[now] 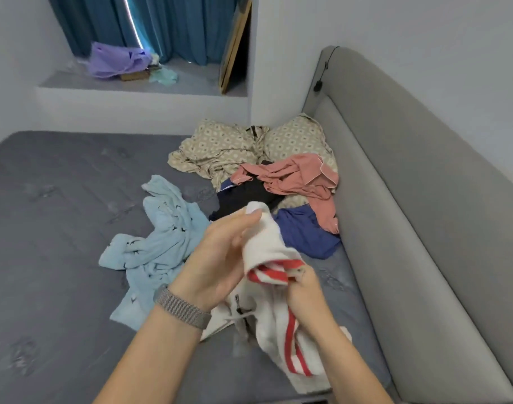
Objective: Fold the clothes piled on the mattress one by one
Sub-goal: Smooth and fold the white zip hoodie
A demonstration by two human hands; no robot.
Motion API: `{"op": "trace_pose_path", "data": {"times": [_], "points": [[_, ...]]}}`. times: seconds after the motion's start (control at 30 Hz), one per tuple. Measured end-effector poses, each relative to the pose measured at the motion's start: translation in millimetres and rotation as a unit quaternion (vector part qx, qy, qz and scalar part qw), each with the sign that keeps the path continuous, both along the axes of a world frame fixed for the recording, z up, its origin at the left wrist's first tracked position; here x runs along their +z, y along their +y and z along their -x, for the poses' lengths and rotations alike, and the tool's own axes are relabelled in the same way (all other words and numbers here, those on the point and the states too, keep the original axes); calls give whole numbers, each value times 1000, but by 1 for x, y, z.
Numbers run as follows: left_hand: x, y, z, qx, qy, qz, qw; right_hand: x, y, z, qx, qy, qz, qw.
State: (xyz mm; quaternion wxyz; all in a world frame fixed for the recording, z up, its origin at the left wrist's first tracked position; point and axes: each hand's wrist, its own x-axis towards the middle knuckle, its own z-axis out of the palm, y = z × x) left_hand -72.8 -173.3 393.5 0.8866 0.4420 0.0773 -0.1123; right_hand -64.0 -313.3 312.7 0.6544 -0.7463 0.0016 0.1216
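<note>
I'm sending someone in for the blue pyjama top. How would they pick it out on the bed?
On the grey mattress, look left of the heap piled against the headboard. The pale blue garment lies spread out alone, the only one sprinkled with tiny dark bird shapes.

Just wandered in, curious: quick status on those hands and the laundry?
Left hand flat against the white red-striped garment, right hand pinching its striped cuff. Not folded yet. Light blue garment and mixed pile wait on the mattress.
</note>
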Motion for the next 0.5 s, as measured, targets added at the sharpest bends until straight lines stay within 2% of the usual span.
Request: {"op": "trace_pose_path", "data": {"times": [0.03,0.07,0.1,0.13,0.2,0.3,0.33,0.4,0.43,0.5], "points": [[-1,10,4,-37,-56,-120,991,5,2,-8,-20,10,-31,999],[-5,18,6,-64,-86,-251,962,13,6,-15,-27,23,-56,998],[-12,23,7,-87,-83,-355,927,20,13,-20,-38,42,-79,995],[-17,22,9,-115,-62,-404,906,28,20,-25,-51,64,-103,991],[-33,12,13,-139,-72,-405,901,39,33,-30,-78,115,-151,979],[-55,12,15,-74,-106,-403,906,52,44,-23,-33,160,-187,969],[-58,19,15,-68,-126,-421,896,54,44,-20,-17,150,-175,973],[-60,33,15,-47,-169,-491,853,61,42,-16,4,127,-144,981],[-59,41,15,-15,-171,-491,854,66,42,-14,14,114,-139,983],[-46,58,16,69,-102,-396,910,73,44,-10,40,84,-134,987]]}}
